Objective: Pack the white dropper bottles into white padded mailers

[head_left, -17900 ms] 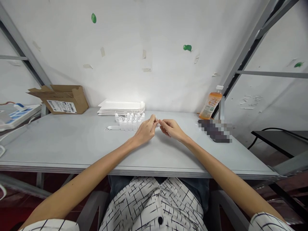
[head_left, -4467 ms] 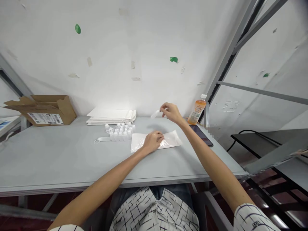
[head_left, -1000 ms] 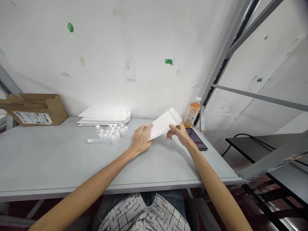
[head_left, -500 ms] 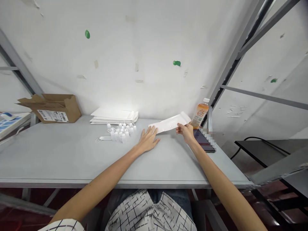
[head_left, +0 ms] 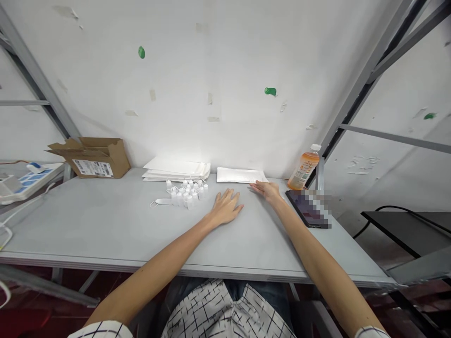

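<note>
One hand, the left hand (head_left: 224, 209), is lying palm down on the grey table (head_left: 105, 225), and I am seeing its fingers spread apart. The right hand (head_left: 268, 191) is extending its fingers nearly straight and close together, with the fingertips at the near edge of a white envelope (head_left: 239, 175), toward that envelope's right end. From my remote position I am not able to tell whether the fingertips are pressing on it or just beside it.

The white envelope is lying flat at the back of the table, long side running along the wall (head_left: 211, 56). To the left of the left hand, a cluster of small white bottles (head_left: 188, 193) is standing close together; several are overlapping in my view, so I am not giving a count. At the cluster's left edge, one white piece with a loop (head_left: 164, 202) is lying on its side. Behind the cluster, a stack of white envelopes (head_left: 176, 170) is resting, apart from the single envelope.

Further left, a cardboard box (head_left: 118, 159) is sitting with flaps raised and a printed label (head_left: 93, 168) facing forward. On the right, a dark tablet (head_left: 305, 209) is lying beyond the right hand, partly pixelated. Behind it, a bottle of orange drink (head_left: 305, 170) is leaning near the metal frame (head_left: 352, 98).
</note>
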Motion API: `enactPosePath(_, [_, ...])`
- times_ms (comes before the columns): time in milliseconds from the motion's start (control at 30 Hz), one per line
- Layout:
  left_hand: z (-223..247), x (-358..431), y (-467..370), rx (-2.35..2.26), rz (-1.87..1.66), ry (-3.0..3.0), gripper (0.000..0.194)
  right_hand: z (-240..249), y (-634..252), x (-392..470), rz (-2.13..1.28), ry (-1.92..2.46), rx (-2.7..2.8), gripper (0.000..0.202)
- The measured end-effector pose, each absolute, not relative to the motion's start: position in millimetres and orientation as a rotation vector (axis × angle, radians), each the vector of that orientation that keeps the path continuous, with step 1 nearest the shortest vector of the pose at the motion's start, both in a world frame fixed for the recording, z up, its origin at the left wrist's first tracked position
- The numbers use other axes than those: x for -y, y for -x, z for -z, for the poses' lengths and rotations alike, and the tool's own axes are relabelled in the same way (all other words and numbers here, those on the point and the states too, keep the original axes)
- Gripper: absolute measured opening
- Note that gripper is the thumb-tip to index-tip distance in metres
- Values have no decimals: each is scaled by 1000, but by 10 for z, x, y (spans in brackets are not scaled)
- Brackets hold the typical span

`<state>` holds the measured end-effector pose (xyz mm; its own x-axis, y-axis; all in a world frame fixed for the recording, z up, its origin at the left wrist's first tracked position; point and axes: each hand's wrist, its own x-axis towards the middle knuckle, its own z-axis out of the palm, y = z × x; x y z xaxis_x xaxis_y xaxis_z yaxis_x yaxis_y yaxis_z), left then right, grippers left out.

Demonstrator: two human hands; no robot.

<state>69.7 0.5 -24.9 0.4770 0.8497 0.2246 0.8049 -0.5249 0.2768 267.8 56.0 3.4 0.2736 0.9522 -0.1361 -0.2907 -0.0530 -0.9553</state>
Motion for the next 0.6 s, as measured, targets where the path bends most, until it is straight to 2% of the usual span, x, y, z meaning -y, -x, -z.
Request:
enactPosePath(133, [218,1,-708,-1407,-618,-2641,45,-49,-2745,-441,-1205,1214,799,14])
enactPosePath(267, [79,2,-679,-1375,-908,-2672,33,-120,-2714,-369,-1118,1310,1006,10])
enactPosePath(467, [-432,-19,-353,-1289,-1434,-2698,23,-155,-2544,-297,-908,1338,1380,6])
enactPosePath(600, [-736,-140,143,-1355,-1579,-2640,23,-150,-2430,-273,-817,1280,1582,12])
